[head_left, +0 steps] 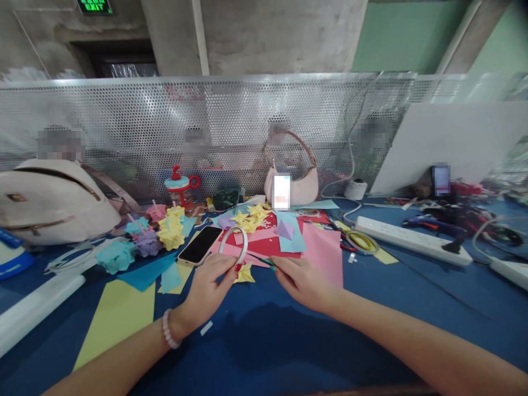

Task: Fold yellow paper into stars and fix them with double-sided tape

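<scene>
My left hand (pixel 208 289) is closed on a white ring (pixel 243 240) that looks like a nearly used-up roll of tape, held upright by its lower edge. My right hand (pixel 304 281) pinches a thin dark green strand (pixel 260 259), perhaps a wire or stem. Its far end reaches toward the ring; whether they touch I cannot tell. Just below and between the hands lies a yellow folded paper flower (pixel 246 273). Behind them are more yellow paper flowers (pixel 251 219), a lilac folded paper piece (pixel 284 230) and pink sheets (pixel 324 250). A phone (pixel 201 245) lies left of the ring.
Paper flowers in blue (pixel 116 257) and other colours cluster at left, near a yellow sheet (pixel 117 316). Along the back stand a white bag (pixel 61 203), a red-lidded cup (pixel 180 190) and a pink handbag (pixel 303 187). A power strip (pixel 404 236) lies at right.
</scene>
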{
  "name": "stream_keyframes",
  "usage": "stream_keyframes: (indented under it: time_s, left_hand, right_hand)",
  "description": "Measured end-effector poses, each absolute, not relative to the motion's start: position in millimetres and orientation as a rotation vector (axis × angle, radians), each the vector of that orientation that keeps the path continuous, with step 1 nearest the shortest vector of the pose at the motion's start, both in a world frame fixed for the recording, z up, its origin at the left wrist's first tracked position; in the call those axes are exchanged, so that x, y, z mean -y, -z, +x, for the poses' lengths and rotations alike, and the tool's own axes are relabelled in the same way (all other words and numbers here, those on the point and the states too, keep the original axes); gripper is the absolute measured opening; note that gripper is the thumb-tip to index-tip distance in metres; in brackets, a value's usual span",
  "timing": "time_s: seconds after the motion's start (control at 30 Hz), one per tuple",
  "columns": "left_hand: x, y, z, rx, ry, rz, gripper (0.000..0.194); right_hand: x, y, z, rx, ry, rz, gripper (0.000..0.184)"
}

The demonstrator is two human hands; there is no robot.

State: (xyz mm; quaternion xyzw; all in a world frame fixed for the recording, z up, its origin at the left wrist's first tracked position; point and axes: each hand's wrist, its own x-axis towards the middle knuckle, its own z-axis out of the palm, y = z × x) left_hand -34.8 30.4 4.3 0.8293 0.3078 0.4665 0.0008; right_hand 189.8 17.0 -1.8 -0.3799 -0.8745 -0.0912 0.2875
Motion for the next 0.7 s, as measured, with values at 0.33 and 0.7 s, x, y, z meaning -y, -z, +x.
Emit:
stream_keyframes:
  time_s: [0.33, 0.7]
  left_hand:
    - [-29.2, -9.4, -34.8, -0.998, -1.468, 2.659, 0.020]
    - [-37.7, -4.9, -40.4, -0.983, -1.460, 2.844, 0.017]
  right_hand:
    - [-16.6, -1.2, 192.0, 2.362, 0.301, -1.027, 0.025]
    - [-15.4, -5.8, 190.9, 2.387, 0.416, -1.076, 0.023]
